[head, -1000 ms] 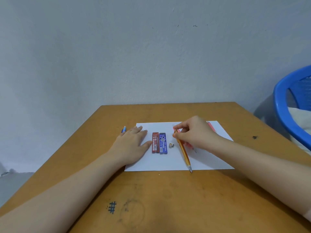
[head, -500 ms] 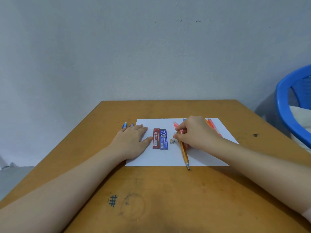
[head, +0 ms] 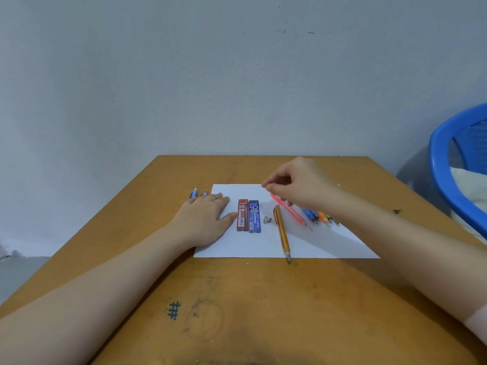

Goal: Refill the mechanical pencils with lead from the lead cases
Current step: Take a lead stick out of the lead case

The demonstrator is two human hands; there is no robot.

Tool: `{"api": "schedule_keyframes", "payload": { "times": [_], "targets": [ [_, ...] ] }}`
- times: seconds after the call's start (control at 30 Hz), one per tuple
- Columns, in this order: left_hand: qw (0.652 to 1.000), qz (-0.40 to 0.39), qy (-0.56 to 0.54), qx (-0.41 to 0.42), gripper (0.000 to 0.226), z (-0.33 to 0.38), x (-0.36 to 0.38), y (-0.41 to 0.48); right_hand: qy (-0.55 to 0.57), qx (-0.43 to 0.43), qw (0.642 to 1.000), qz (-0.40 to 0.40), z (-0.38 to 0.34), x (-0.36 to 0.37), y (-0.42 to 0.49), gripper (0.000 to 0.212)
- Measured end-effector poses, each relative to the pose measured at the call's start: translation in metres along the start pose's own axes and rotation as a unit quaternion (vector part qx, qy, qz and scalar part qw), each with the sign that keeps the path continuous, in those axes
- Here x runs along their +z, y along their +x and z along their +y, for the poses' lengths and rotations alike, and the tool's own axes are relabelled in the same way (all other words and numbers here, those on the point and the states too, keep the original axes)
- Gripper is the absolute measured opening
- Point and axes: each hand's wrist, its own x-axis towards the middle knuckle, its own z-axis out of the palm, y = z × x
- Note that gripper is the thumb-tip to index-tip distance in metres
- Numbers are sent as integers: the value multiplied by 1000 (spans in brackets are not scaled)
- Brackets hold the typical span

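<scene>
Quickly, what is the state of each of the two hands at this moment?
Left hand: open, resting flat on the paper.
Right hand: fingertips pinched together over the pink pencil; whether they hold it cannot be told.

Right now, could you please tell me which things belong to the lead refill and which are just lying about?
For the job: red case, blue case, orange pencil, pink pencil, further pencils beside it, small caps, two pencil ends past the left hand.
Lying about: blue basket, white cloth in it.
</scene>
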Motion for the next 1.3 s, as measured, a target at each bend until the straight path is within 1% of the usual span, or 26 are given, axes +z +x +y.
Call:
{"api": "schedule_keyframes", "payload": {
  "times": [0.03, 0.07, 0.13, 0.2, 0.27, 0.4, 0.47, 0.53, 0.6, 0.7, 0.73, 0.8, 0.9, 0.97, 1.07, 1.23, 1.3],
  "targets": [
    [1000, -1, 0, 0, 60, 0, 0, 0, -2, -8, 1000, -16, -2, 2, 3, 18],
    [1000, -1, 1, 0, 60, -1, 0, 0, -19, -15, 999, -41, -5, 4, 6, 26],
    [1000, -1, 1, -3, 60, -1, 0, 0, -73, -18, 991, -113, -8, 10, 11, 53],
    [1000, -1, 1, -5, 60, -1, 0, 0, -152, -11, 972, -178, -9, 15, 15, 79],
    [1000, -4, 0, -6, 59, 0, 0, 0, -220, -7, 951, -218, -9, 18, 16, 92],
    [1000, -8, 6, -4, 60, 0, 0, 2, -226, 8, 943, -243, -7, 21, 19, 92],
    [1000, -6, 5, -5, 60, -1, 0, 2, -212, 7, 946, -245, -7, 23, 20, 87],
    [1000, -4, 5, -5, 60, -1, 1, 2, -183, 9, 955, -234, -6, 24, 20, 80],
    [1000, -3, 4, -4, 59, 0, 0, 2, -155, 9, 963, -219, -6, 25, 19, 77],
    [1000, -1, 2, -4, 58, 0, 0, 1, -126, -13, 975, -185, -5, 30, 16, 73],
    [1000, 0, 2, -4, 59, 0, 0, 1, -119, -20, 977, -175, -6, 32, 16, 75],
    [1000, -2, 3, -6, 59, 0, 0, 1, -126, -21, 978, -166, -5, 35, 17, 87],
    [1000, -5, 4, -9, 59, 0, 0, 2, -151, 9, 972, -180, -3, 35, 20, 101],
    [1000, -4, 4, -8, 59, 0, 0, 2, -145, 15, 971, -191, -1, 33, 20, 100],
    [1000, -4, 5, -5, 59, 0, 0, 2, -122, 2, 975, -186, -1, 32, 19, 96],
    [1000, -3, 5, -1, 59, -1, 1, 3, -94, -46, 984, -141, -3, 33, 17, 95],
    [1000, 0, -1, 0, 59, -2, 2, 4, -51, -62, 991, -111, -6, 35, 17, 88]
  ]
}}
